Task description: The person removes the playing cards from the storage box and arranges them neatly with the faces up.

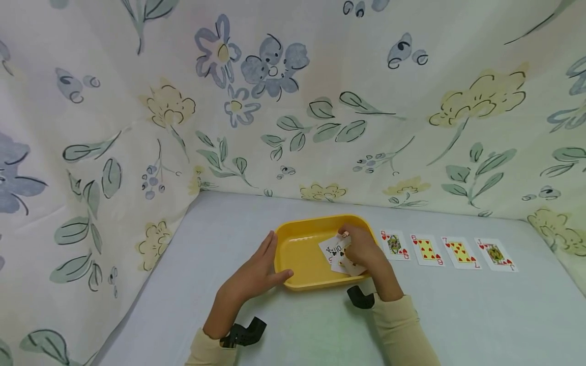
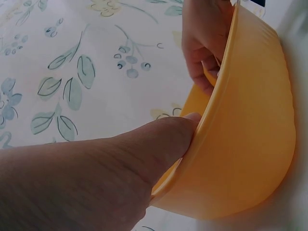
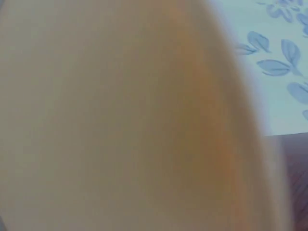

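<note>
A yellow plastic tray (image 1: 302, 256) stands on the table, with several overlapping playing cards (image 1: 333, 250) at its right end, a king and a ten among them. My left hand (image 1: 256, 272) rests against the tray's left side, its fingers straight along the outside. In the left wrist view the thumb (image 2: 180, 130) touches the rim. My right hand (image 1: 363, 249) is inside the tray's right end, fingers curled down at the cards, and appears to pinch a tilted card there. The hand hides part of the pile. The right wrist view is mostly a blurred yellow tray wall (image 3: 144, 120).
Right of the tray a row of face-up red cards lies on the table: a queen (image 1: 393, 245), a six (image 1: 427, 250), a seven (image 1: 460, 252) and a jack (image 1: 496, 254). A flowered cloth (image 1: 320, 101) hangs behind and at the left of the pale table (image 1: 206, 229).
</note>
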`<action>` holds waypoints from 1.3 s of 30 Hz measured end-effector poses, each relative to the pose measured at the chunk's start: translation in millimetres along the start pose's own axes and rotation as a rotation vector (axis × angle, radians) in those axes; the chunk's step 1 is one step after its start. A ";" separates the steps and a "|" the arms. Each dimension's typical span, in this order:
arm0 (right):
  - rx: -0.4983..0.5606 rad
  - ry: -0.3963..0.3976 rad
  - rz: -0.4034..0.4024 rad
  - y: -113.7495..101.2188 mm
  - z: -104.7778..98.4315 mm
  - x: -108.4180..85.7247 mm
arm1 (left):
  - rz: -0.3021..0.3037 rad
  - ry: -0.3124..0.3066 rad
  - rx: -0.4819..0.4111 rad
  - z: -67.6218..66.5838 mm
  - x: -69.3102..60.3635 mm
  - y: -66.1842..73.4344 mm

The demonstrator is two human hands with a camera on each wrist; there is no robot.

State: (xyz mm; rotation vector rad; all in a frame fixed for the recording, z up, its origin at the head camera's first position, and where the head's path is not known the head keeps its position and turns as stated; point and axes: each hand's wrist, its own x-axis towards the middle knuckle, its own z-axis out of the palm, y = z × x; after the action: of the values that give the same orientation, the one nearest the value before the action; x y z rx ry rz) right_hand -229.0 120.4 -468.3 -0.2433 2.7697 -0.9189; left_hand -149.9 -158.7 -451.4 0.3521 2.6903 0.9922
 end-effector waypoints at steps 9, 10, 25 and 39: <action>0.096 -0.083 0.024 -6.3 -19.5 -10.9 | 0.012 0.003 0.005 -0.4 0.7 0.1; 0.078 -0.098 0.006 -7.0 -22.2 -12.9 | 0.014 0.004 0.008 -0.5 0.8 0.3; 0.195 -0.176 -0.081 5.1 -50.1 -28.9 | 0.010 -0.003 0.004 0.5 1.2 -2.0; 0.370 -0.099 -0.107 24.7 -71.1 -38.2 | 0.014 0.002 -0.001 -0.5 0.5 0.2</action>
State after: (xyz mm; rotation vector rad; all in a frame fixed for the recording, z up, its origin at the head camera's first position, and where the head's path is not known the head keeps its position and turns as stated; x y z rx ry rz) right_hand -212.3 188.9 -421.9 -0.3640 2.4573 -1.3809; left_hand -150.5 -158.7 -450.9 0.3696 2.6928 0.9986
